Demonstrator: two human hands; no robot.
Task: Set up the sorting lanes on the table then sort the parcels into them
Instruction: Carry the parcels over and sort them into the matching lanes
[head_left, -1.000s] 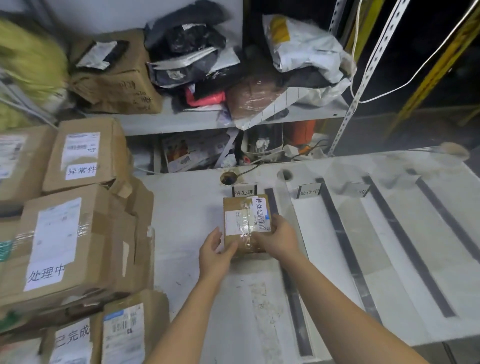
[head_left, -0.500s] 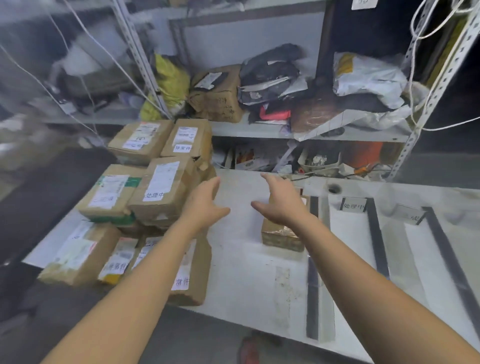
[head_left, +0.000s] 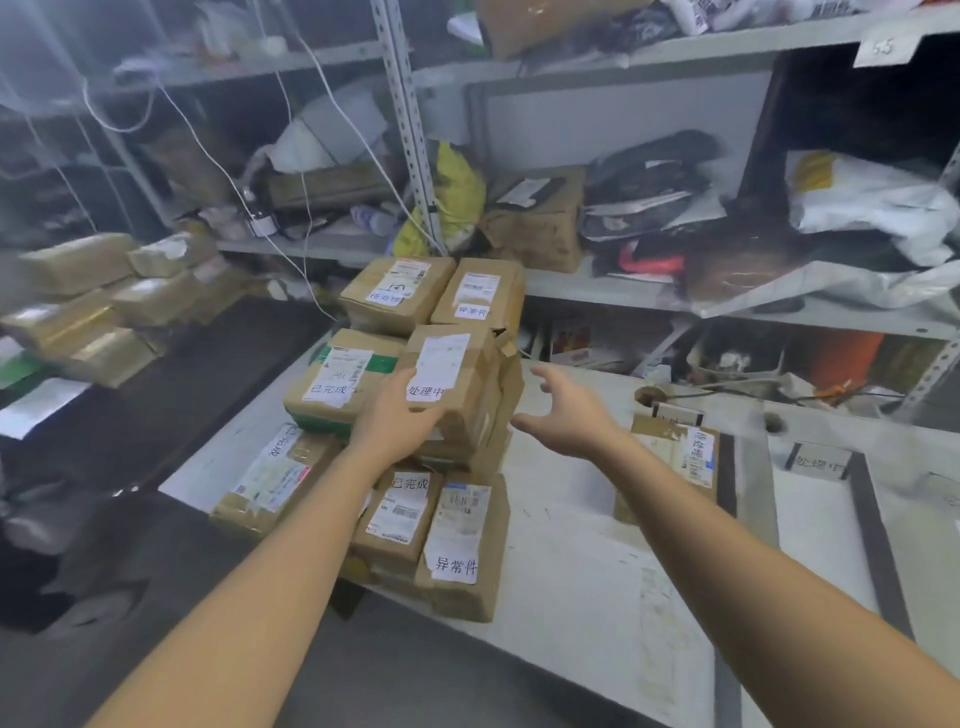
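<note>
A stack of brown cardboard parcels with white labels fills the left part of the white table (head_left: 571, 571). My left hand (head_left: 397, 418) lies flat against the near left side of the top parcel (head_left: 462, 379), fingers spread, touching it. My right hand (head_left: 566, 410) hovers open just right of that parcel, apart from it. A small taped parcel (head_left: 675, 462) lies on the table to the right, beside a black tape strip (head_left: 727, 483). A second tape strip (head_left: 872, 519) and small label cards (head_left: 821, 461) mark lanes further right.
Metal shelving (head_left: 597, 291) behind the table holds bags, boxes and loose cables. More parcels (head_left: 104, 306) sit blurred at the far left across a dark gap. The table's near edge runs diagonally below the parcel stack.
The small parcel was set down in the leftmost lane and released. Both hands have swung left to the stack, and my left hand now touches the top parcel. The view has turned left.
</note>
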